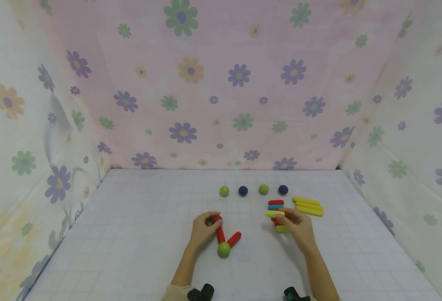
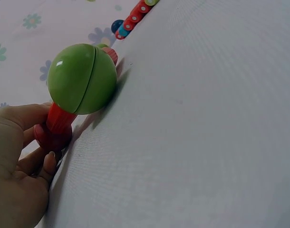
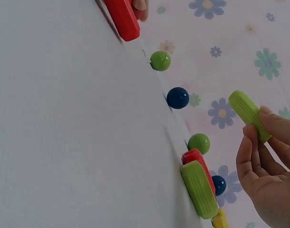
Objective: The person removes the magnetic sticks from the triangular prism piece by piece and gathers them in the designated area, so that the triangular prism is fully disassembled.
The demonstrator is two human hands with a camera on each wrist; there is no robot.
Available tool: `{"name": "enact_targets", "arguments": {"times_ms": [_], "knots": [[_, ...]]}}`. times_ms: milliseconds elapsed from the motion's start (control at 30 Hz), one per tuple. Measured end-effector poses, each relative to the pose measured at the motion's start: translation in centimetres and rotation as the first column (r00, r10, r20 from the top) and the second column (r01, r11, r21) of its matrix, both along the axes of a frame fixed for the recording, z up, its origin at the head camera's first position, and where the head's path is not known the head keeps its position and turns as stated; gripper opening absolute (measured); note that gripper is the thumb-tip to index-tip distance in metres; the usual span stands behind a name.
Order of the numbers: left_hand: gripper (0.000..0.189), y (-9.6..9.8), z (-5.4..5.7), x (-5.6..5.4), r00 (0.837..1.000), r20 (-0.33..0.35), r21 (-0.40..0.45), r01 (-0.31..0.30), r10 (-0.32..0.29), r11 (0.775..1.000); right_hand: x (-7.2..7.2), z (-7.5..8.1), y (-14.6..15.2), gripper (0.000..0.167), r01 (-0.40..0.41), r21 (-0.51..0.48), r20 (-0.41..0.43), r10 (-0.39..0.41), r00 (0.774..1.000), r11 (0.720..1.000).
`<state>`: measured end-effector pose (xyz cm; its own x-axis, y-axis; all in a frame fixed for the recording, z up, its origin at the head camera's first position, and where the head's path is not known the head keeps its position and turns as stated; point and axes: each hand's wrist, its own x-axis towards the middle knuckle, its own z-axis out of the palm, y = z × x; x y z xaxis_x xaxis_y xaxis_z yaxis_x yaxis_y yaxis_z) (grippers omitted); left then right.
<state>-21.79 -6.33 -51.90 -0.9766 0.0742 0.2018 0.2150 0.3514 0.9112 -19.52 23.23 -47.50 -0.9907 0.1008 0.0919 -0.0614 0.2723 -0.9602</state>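
Note:
My left hand point(image 1: 201, 231) grips a red ball point(image 1: 216, 218) on the table. From that ball a red rod point(image 1: 221, 235) runs down to a light green ball point(image 1: 223, 250), and a second red rod point(image 1: 234, 239) slants up and right from the green one. In the left wrist view the green ball point(image 2: 81, 78) looms large, with the red ball point(image 2: 52, 137) between fingers and thumb. A light green rod point(image 1: 274, 213) is pinched by my right hand point(image 1: 300, 228), raised over the stack of rods; the right wrist view shows this rod point(image 3: 249, 115) with its far end free.
Under my right hand lie a red rod point(image 1: 276, 202), a blue rod point(image 1: 275, 207) and another light green rod point(image 1: 282, 228). Yellow rods point(image 1: 309, 207) lie side by side to the right. Green balls point(image 1: 224, 191) and dark blue balls point(image 1: 243, 190) alternate in a row behind.

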Motion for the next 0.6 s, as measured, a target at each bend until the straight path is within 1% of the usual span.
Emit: {"name": "enact_targets", "arguments": {"times_ms": [300, 467, 600], "knots": [[0.027, 0.1, 0.3, 0.2, 1.0, 0.0, -0.01, -0.008, 0.008, 1.0, 0.4, -0.4, 2.0, 0.045, 0.038, 0.048, -0.022, -0.037, 0.999, 0.998], [0.027, 0.1, 0.2, 0.1, 1.0, 0.0, -0.01, -0.01, 0.01, 1.0, 1.0, -0.5, 3.4, 0.044, 0.037, 0.068, -0.035, -0.035, 0.999, 0.997], [0.027, 0.1, 0.1, 0.1, 1.0, -0.008, -0.014, -0.012, 0.012, 1.0, 1.3, -0.7, 4.5, 0.045, 0.029, 0.083, -0.004, -0.029, 1.0, 0.996]]}}
